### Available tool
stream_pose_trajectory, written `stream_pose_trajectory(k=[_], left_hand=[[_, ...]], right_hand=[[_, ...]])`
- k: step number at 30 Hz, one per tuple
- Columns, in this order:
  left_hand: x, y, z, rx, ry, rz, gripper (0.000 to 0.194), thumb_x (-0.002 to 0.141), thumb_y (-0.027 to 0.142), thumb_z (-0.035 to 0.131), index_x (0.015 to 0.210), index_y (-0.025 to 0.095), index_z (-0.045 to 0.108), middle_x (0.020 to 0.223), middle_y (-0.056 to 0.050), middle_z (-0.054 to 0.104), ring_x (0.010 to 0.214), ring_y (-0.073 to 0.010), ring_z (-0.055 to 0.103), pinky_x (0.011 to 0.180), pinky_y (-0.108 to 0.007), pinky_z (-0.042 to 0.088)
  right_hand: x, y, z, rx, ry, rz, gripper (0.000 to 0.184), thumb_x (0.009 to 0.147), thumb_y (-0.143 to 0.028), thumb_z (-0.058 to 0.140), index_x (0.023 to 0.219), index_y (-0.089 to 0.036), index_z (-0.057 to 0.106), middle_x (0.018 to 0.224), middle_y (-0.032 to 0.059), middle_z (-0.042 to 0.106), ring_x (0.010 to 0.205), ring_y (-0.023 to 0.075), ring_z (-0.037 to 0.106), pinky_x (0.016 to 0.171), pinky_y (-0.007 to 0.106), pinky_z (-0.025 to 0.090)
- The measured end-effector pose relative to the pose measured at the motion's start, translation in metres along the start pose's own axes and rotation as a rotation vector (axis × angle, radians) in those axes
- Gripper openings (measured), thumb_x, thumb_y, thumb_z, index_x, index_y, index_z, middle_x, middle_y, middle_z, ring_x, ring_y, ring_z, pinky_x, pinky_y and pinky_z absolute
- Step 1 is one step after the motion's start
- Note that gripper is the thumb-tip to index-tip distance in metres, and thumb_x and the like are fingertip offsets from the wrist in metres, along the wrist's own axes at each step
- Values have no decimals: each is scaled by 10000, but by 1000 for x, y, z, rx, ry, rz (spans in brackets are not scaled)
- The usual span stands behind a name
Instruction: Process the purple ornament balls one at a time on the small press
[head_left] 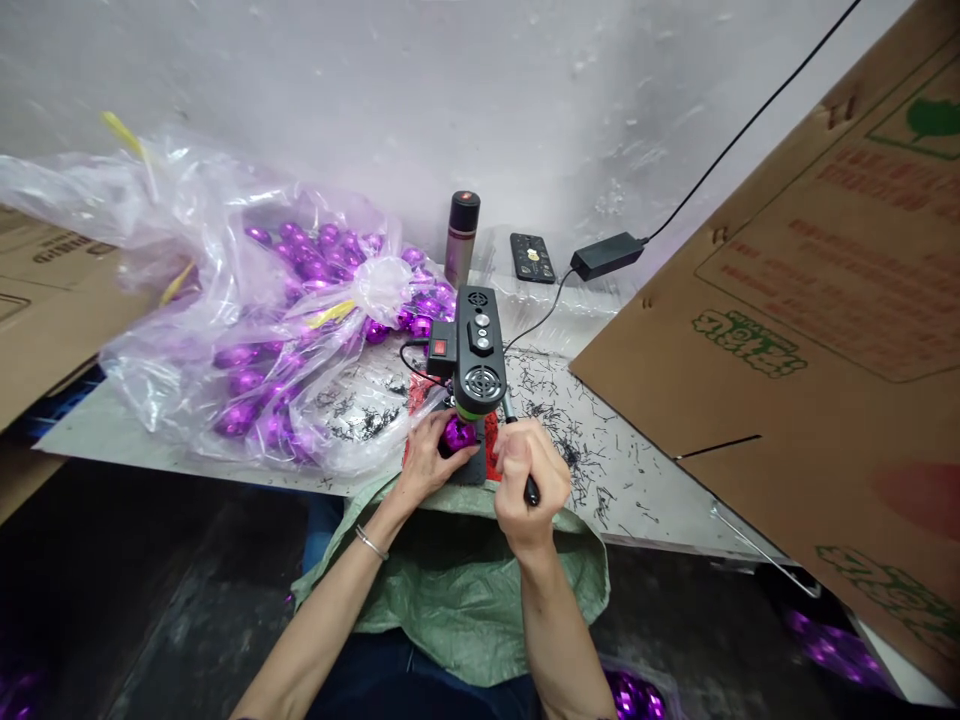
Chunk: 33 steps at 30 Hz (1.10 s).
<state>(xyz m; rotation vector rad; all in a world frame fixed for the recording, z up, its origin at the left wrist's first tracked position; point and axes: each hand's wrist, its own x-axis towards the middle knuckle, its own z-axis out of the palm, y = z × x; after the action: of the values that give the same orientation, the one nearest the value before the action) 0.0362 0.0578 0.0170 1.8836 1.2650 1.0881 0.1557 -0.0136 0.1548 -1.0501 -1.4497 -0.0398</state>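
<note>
A shiny purple ball ornament (pixel 460 434) sits under the head of a small black bench press machine (pixel 480 345), against its green ring. My left hand (pixel 431 455) grips the ball from the left, fingers behind it and thumb along its front. My right hand (pixel 531 480) is wrapped round the black-ended lever (pixel 532 492) on the machine's right side. Red material (pixel 491 445) shows on the table beside the machine's base. Below the table edge, a green woven sack (pixel 450 590) lies open over my lap.
Clear plastic bags (pixel 225 290) full of purple balls cover the table's left. Behind the machine stand a bottle (pixel 461 240), a phone (pixel 532 257) and a power adapter (pixel 607 256). Black scraps (pixel 570 430) litter the table. A large cardboard box (pixel 810 330) leans in from the right.
</note>
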Motion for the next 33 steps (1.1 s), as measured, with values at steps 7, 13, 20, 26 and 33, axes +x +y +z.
stream_pose_trajectory(k=[7, 13, 20, 26, 33], left_hand=[[-3, -3, -2, -38, -28, -2, 491, 811, 424, 816, 1235, 219, 678, 1232, -115, 720, 1209, -327, 643, 1056, -460, 473], [-3, 1, -3, -69, -45, -23, 473, 812, 408, 819, 1222, 217, 678, 1224, -118, 727, 1188, -329, 656, 1043, -463, 487], [-4, -1, -2, -95, -30, -19, 477, 795, 405, 835, 1209, 224, 682, 1210, -110, 729, 1178, -323, 662, 1046, -463, 499], [-2, 0, -1, -112, -19, -5, 467, 800, 395, 824, 1206, 212, 684, 1196, -117, 737, 1150, -322, 678, 1038, -471, 513], [-1, 0, -2, -116, -31, -22, 512, 771, 398, 847, 1224, 226, 681, 1218, -110, 739, 1163, -321, 674, 1049, -476, 517]], right_hand=[[-15, 11, 2, -40, -5, -59, 296, 976, -59, 422, 739, -231, 465, 666, -9, 538, 633, 129, 552, 572, 277, 419], [-37, 32, 9, -77, 25, -150, 305, 1015, -149, 378, 736, -233, 468, 699, 2, 566, 604, 124, 523, 545, 271, 403], [-45, 39, 18, -48, 116, -158, 320, 1033, -174, 360, 732, -235, 448, 696, -12, 540, 610, 127, 535, 614, 290, 447], [-50, 42, 18, -62, 102, -148, 315, 1020, -161, 357, 729, -238, 452, 701, -11, 545, 607, 135, 527, 646, 317, 481], [-52, 46, 17, -64, 87, -165, 291, 991, -136, 365, 736, -241, 455, 699, -10, 543, 614, 143, 532, 653, 322, 493]])
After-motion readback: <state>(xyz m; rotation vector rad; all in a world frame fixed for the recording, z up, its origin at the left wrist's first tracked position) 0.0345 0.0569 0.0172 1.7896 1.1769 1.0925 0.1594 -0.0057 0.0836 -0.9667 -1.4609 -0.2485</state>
